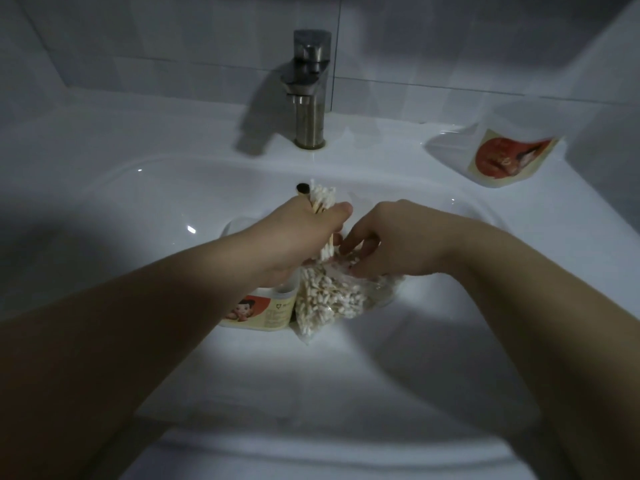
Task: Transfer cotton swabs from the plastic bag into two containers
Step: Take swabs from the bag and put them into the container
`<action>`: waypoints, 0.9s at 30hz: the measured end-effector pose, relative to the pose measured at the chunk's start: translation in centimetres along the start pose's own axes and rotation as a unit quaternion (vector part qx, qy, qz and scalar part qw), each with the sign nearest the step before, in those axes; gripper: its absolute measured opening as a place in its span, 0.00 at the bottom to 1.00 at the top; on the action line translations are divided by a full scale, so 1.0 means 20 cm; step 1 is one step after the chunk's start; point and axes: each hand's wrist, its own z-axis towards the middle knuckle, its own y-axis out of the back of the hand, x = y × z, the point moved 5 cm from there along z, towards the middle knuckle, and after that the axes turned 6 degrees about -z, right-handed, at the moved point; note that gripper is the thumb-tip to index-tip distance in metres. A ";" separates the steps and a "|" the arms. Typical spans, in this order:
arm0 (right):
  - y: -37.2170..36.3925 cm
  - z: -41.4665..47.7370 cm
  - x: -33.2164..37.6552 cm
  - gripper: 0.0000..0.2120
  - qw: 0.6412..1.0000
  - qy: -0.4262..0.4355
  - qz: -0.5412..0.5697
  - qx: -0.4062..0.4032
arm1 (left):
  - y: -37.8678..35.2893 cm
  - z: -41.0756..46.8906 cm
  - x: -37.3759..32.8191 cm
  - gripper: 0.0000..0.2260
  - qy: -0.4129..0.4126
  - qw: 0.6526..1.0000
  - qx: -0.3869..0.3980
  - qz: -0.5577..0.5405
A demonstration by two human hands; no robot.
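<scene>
We hold both bare forearms forward from the lower corners, converging toward the middle. Our left hand point(304, 233) is closed in a fist, thumb uppermost, round a bundle of white-tipped wooden cotton swabs point(322, 199) that juts out above and below it. Our right hand point(391, 240), just beside it, palm down, curls its fingers point(349, 242) onto the top of the clear plastic bag point(332, 296).

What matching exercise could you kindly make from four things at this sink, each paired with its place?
1 bundle of wooden-stick cotton swabs
2 clear plastic bag of swabs
3 steel faucet
4 clear container with red label

A on the right ledge
B gripped by the left hand
C behind the white basin
D in the basin, held by the right hand

Pairs: 1-B, 2-D, 3-C, 4-A.
</scene>
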 end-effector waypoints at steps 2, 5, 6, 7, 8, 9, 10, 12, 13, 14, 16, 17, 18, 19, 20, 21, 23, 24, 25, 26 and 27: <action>0.00 0.03 0.00 0.10 1.000 -0.002 -0.004 -0.025 | 0.00 0.00 0.00 0.12 0.004 1.000 0.003 0.000; -0.01 0.04 0.00 0.07 1.000 -0.007 -0.010 -0.029 | 0.00 0.00 0.00 0.11 0.004 1.000 0.004 0.002; -0.01 0.04 0.00 0.07 0.999 -0.008 -0.008 -0.030 | 0.00 0.00 0.00 0.11 0.003 1.000 0.004 0.004; -0.01 0.04 0.00 0.07 0.999 -0.009 -0.006 -0.033 | 0.00 0.00 0.00 0.11 0.003 1.000 0.005 0.005; 0.00 0.04 0.00 0.06 0.999 -0.009 -0.005 -0.036 | 0.00 0.00 0.00 0.11 0.002 1.000 0.006 0.005; 0.00 0.04 0.01 0.06 0.999 -0.008 -0.009 -0.041 | 0.00 0.00 0.00 0.11 0.000 1.000 0.008 0.006; 0.01 0.04 0.01 0.06 0.999 -0.007 -0.017 -0.048 | 0.00 0.00 0.00 0.11 -0.001 1.000 0.009 0.008; 0.03 0.03 0.01 0.06 0.997 -0.002 -0.028 -0.069 | 0.00 0.00 0.00 0.12 -0.006 1.000 0.009 0.017; 0.04 0.03 0.01 0.06 0.996 0.000 -0.028 -0.081 | 0.01 0.00 0.00 0.13 -0.009 1.000 0.008 0.021; 0.06 0.02 0.00 0.07 0.996 0.002 -0.019 -0.093 | 0.01 -0.01 -0.01 0.12 -0.013 1.000 0.006 0.022; 0.10 0.00 -0.03 0.08 0.993 0.004 0.030 -0.112 | 0.01 -0.01 -0.02 0.12 -0.023 0.999 0.003 0.025; 0.11 -0.01 -0.05 0.08 0.991 0.003 0.058 -0.121 | 0.02 -0.01 -0.03 0.12 -0.029 0.999 0.004 0.026; 0.13 -0.02 -0.06 0.08 0.988 0.002 0.081 -0.134 | 0.02 -0.01 -0.03 0.12 -0.033 0.999 0.005 0.025; 0.15 -0.03 -0.08 0.08 0.983 -0.003 0.103 -0.151 | 0.02 -0.01 -0.04 0.12 -0.036 0.999 0.007 0.025; 0.17 -0.03 -0.10 0.08 0.977 -0.010 0.130 -0.171 | 0.02 -0.01 -0.04 0.12 -0.038 0.999 0.010 0.025; 0.19 -0.04 -0.11 0.08 0.968 -0.018 0.164 -0.188 | 0.01 -0.02 -0.05 0.13 -0.039 0.999 0.013 0.025; 0.20 -0.06 -0.12 0.08 0.950 -0.027 0.237 -0.199 | 0.01 -0.02 -0.05 0.14 -0.042 0.999 0.018 0.016; 0.20 -0.06 -0.12 0.08 0.943 -0.024 0.271 -0.194 | 0.01 -0.02 -0.05 0.13 -0.044 0.999 0.023 0.011; 0.20 -0.06 -0.11 0.08 0.935 -0.016 0.303 -0.185 | 0.01 -0.02 -0.06 0.13 -0.047 0.998 0.030 0.007; 0.20 -0.07 -0.10 0.08 0.926 -0.009 0.334 -0.179 | 0.00 -0.02 -0.06 0.12 -0.049 0.998 0.038 0.002; 0.20 -0.07 -0.09 0.06 0.915 -0.005 0.364 -0.175 | 0.00 -0.03 -0.06 0.12 -0.051 0.998 0.048 -0.004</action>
